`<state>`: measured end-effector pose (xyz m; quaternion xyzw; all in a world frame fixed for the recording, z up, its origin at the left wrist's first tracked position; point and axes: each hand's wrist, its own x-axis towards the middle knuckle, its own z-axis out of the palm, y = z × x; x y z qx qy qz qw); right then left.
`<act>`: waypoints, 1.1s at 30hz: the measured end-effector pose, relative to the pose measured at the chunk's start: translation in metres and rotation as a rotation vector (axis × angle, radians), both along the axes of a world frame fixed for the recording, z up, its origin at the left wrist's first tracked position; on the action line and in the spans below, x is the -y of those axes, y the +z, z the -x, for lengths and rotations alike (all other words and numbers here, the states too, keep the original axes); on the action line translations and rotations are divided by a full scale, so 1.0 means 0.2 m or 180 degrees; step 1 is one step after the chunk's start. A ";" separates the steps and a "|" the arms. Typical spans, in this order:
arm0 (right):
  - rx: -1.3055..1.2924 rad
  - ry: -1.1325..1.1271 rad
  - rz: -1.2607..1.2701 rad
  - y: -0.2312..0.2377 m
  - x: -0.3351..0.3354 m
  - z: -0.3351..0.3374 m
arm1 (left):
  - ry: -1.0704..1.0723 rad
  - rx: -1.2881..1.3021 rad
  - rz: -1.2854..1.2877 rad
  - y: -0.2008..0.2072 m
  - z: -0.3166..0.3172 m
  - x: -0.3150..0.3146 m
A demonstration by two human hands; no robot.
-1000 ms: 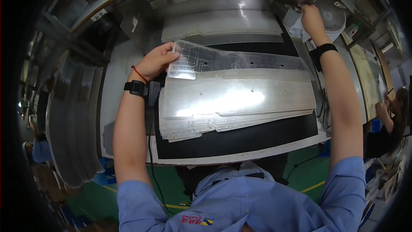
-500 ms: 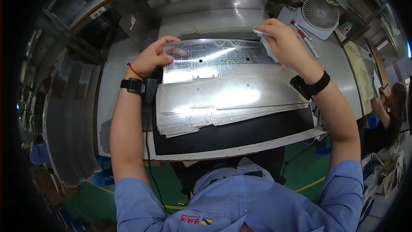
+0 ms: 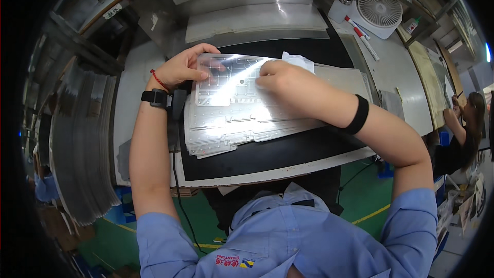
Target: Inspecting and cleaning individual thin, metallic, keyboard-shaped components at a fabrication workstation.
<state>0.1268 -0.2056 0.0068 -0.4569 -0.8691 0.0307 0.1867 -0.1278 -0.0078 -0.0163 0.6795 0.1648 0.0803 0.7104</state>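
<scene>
A clear plastic sheet printed with fine circuit-like lines lies over a stack of similar translucent sheets. My left hand pinches its left edge, thumb on top and fingers behind. Across the middle of that sheet, my right hand is closed on a crumpled white wipe, which sticks out past the knuckles. The right hand and forearm cover the sheet's right part, and the fingertips are partly hidden.
Under the stack is a black mat on the table. Farther back lies another pile of pale sheets. A white fan and marker pens stand at the far right. Tall stacked sheets rise at left; a person sits at far right.
My right hand has swept left with the wipe, from the sheet's far right end to its middle. The left hand keeps hold of the left edge.
</scene>
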 end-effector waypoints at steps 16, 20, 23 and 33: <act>0.0563 0.0095 0.0420 0.01 0.01 0.08 | -0.0002 -0.0135 -0.0223 0.00 -0.01 0.02; 0.0416 0.0002 0.0341 -0.03 -0.02 0.05 | -0.0017 -0.0166 -0.0237 0.00 0.00 0.00; 0.0469 -0.0023 0.0383 -0.02 -0.02 0.05 | 0.0030 -0.0056 -0.0200 -0.01 -0.03 0.02; 0.0133 0.0216 0.0566 0.01 0.03 0.02 | -0.0002 0.0063 -0.0021 -0.03 0.01 0.01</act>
